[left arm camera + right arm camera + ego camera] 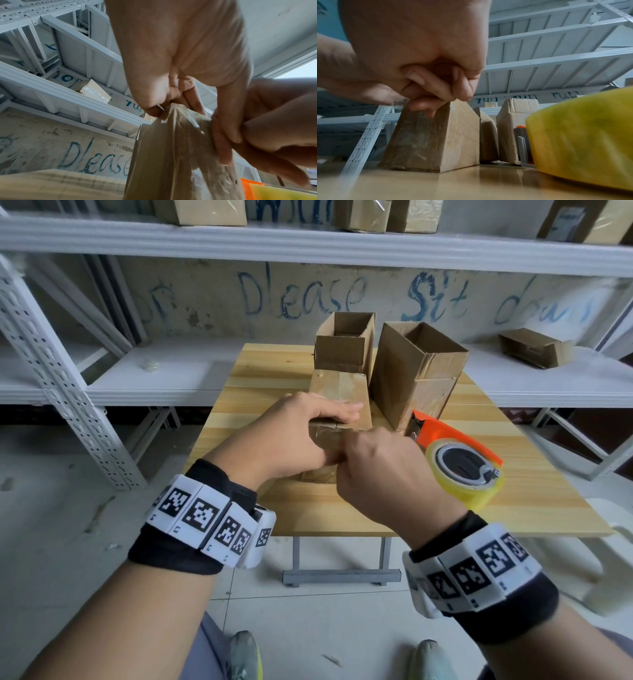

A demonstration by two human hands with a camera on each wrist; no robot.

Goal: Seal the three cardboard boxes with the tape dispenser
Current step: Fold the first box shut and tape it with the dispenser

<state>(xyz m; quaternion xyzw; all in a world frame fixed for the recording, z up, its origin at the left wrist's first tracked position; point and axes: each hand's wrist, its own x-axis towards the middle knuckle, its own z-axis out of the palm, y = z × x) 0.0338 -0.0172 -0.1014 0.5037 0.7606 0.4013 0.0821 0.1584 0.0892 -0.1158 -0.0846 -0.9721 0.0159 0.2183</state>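
A small closed cardboard box [342, 386] lies on the wooden table [534, 494], its near face covered in clear tape [197, 135]. My left hand [301, 426] lies over its top with the thumb on the near edge and holds it. My right hand [370, 467], fingers curled, pinches a clear tape strip at the box's [453, 135] near top edge. Two taller open-topped boxes [346, 344] [414, 371] stand just behind it. The orange tape dispenser [445, 433] with its yellow roll [469, 474] lies on the table right of my right hand, held by nobody.
White metal shelving [308, 244] surrounds the table, with more boxes on the top shelf and one box [534, 347] on the right shelf. A white plastic chair [609, 559] stands at the table's right. The table's near edge is just under my wrists.
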